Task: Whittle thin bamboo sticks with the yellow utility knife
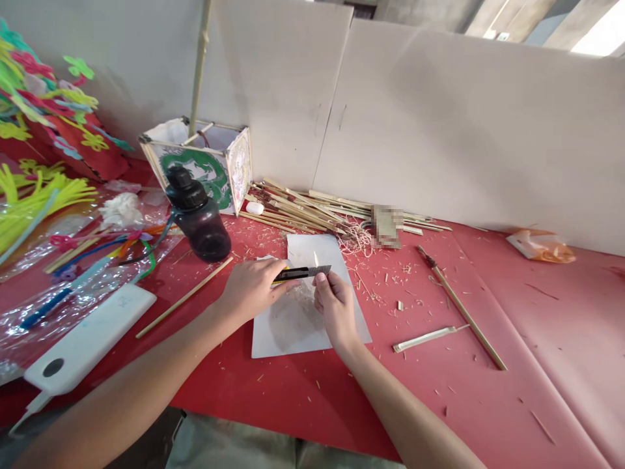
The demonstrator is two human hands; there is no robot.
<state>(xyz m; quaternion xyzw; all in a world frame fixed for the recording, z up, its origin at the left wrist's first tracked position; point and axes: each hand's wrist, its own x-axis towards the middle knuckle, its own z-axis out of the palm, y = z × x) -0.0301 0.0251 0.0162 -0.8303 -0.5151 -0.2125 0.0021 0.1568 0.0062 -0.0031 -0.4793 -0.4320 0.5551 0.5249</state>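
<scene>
My left hand (251,290) is closed around a black and yellow utility knife (291,274), its blade pointing right. My right hand (338,311) pinches a thin pale bamboo strip (316,260); only its tip shows, just beyond the blade, and the rest is hidden by my fingers. The right thumb lies close to the blade's edge. Both hands are above a white sheet of paper (271,339), which has fine shavings on it. To the left of my left hand lies a slim bamboo stick (184,298).
Behind the paper is a pile of bamboo strips (297,212) with pink string (355,240). A dark bottle (205,228) stands before a paper lantern frame (195,163). A white power bank (92,335) lies left; a longer bamboo stick (463,309) lies right among scattered shavings.
</scene>
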